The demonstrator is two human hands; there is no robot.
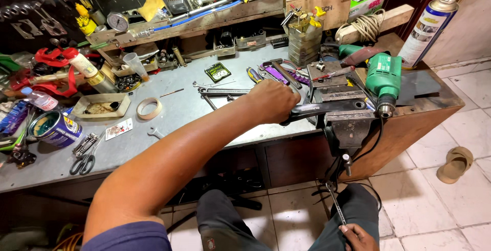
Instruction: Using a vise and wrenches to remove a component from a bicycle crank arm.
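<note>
Just right of the frame's centre, the left hand [276,101] is clenching around the near end of a black bicycle crank arm [327,109], which is lying across the top of a grey bench vise [345,113] at the workbench's [194,102] front edge. At the bottom right, the right hand [359,237] is gripping the lower end of a slim metal wrench [335,205], which is rising toward the underside of the vise. A green electric drill [383,79] is resting just right of the vise. Toward the left, a roll of tape [149,108], scissors [84,161] and a blue paint can [55,128] are sitting on the bench, and a spray can [427,31] is standing in the upper right corner.
</note>
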